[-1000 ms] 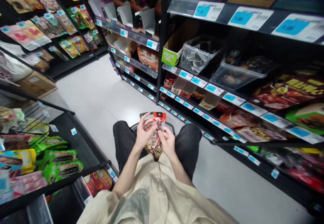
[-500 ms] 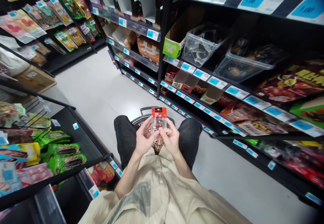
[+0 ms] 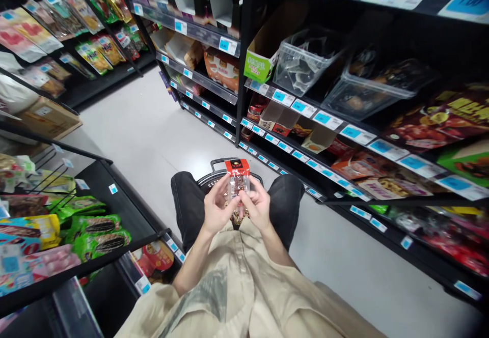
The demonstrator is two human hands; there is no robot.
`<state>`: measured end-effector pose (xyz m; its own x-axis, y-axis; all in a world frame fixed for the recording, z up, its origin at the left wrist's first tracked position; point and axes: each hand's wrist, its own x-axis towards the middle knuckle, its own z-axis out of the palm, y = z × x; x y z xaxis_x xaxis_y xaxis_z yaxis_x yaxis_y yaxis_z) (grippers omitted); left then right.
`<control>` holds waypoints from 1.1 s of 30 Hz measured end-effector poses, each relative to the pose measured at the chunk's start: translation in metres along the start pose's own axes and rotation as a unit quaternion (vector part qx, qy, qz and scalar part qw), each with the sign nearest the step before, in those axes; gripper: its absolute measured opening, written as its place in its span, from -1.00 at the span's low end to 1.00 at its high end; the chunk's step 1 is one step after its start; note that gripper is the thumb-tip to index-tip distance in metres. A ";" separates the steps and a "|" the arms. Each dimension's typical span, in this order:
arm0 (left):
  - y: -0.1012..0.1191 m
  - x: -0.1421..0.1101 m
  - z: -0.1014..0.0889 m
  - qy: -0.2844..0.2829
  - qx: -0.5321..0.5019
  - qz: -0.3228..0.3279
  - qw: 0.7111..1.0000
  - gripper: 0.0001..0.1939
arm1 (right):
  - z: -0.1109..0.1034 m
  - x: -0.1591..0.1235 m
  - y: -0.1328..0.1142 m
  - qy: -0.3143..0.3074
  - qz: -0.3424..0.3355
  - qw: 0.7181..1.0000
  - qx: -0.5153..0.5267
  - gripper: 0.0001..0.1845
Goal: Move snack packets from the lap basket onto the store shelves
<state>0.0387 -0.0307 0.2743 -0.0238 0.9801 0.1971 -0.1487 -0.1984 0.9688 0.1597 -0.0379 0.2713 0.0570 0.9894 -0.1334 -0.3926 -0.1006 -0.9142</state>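
The picture was fairly bright in the middle, where the pale floor (image 3: 141, 119) had a soft white shine. The shelf gaps at the upper right were very dark. The lower right corner was dark too. Things near the sides looked stretched and a bit fuzzy. Small print on the red-topped packet (image 3: 237, 177) was too blurry to read.

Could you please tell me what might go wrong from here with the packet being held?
The red-topped clear packet sits in the fingertips of the left hand and right hand, so it might slip. It also hides part of the black basket, so a dropped packet could perhaps miss it and hit the floor.
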 end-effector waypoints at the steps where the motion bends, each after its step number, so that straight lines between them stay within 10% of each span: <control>1: 0.000 0.000 0.000 0.002 -0.002 -0.002 1.000 -0.32 | 0.000 0.000 0.001 0.002 0.000 1.000 0.000 -0.21; 22: -0.004 0.004 -0.011 0.028 -0.001 -0.038 0.999 -0.34 | -0.012 0.008 0.009 0.078 -0.028 0.996 -0.027 -0.59; 33: -0.004 0.003 -0.003 -0.022 -0.071 -0.073 0.995 -0.39 | -0.008 0.008 0.013 0.069 -0.283 0.913 -0.288 -0.72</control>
<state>0.0362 -0.0269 0.2704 0.0508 0.9966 0.0650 -0.2854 -0.0479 0.9572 0.1629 -0.0324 0.2555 0.2313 0.8818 0.4109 0.2798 0.3443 -0.8962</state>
